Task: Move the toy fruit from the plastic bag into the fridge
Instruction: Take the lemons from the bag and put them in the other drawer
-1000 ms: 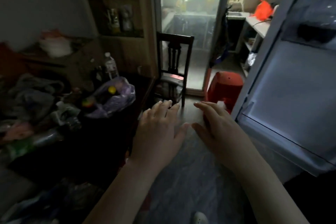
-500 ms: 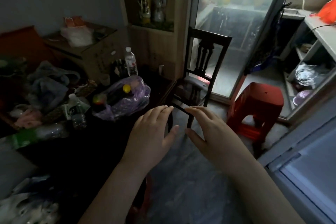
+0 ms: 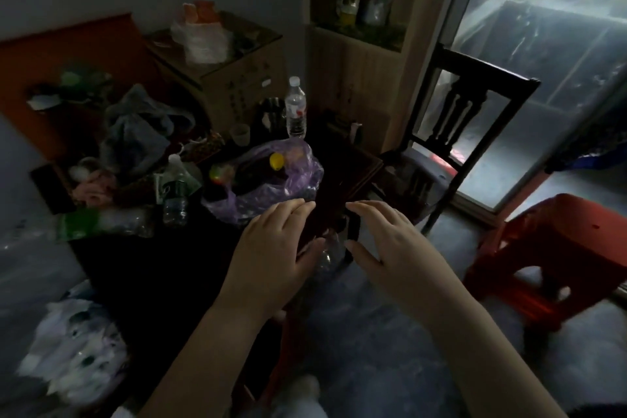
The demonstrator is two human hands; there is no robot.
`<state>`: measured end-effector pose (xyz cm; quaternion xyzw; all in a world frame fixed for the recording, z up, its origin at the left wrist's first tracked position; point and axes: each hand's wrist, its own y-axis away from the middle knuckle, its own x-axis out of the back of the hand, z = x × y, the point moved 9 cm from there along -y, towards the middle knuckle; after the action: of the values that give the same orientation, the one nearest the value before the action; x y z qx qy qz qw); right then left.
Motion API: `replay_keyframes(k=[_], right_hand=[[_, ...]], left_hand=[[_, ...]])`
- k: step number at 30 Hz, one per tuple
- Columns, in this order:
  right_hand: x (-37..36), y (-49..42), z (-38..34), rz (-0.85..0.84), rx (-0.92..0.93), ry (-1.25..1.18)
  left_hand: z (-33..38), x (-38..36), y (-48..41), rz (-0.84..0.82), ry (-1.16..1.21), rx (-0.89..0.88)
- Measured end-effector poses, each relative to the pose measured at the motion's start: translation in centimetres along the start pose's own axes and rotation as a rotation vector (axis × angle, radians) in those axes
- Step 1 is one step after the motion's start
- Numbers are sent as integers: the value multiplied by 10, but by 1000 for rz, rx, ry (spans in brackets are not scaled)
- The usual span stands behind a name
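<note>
Head view: left hand [image 3: 271, 254], right hand [image 3: 390, 248] both spread empty near one plastic bag [image 3: 302, 176] with two toy fruits [image 3: 276, 160].

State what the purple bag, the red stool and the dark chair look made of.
Purple bag: thin translucent plastic film, crinkled, toy fruit showing through. Red stool: probably moulded plastic, smooth, slight sheen. Dark chair: likely dark varnished wood, with turned back slats.
</note>
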<state>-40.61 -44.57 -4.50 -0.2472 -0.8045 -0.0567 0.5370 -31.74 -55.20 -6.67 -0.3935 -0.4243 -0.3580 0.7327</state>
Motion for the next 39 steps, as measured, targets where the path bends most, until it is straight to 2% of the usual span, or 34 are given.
replay_keyframes(k=[4, 12, 17, 22, 31, 39], right_hand=[[-27, -49, 8, -37, 41, 0], [-85, -174, 28, -147, 61, 23], [-129, -248, 42, -227, 41, -31], [-184, -307, 69, -288, -63, -114], [-262, -352, 93, -479, -123, -71], [-309, -378, 116, -572, -175, -99]], left_hand=[[-45, -21, -30, -20, 81, 29], [-163, -71, -127, -113, 83, 76], [-221, -108, -173, -216, 144, 100], [-263, -153, -207, -309, 137, 79], [-325, -212, -241, -393, 77, 44], [-338, -240, -273, -416, 31, 14]])
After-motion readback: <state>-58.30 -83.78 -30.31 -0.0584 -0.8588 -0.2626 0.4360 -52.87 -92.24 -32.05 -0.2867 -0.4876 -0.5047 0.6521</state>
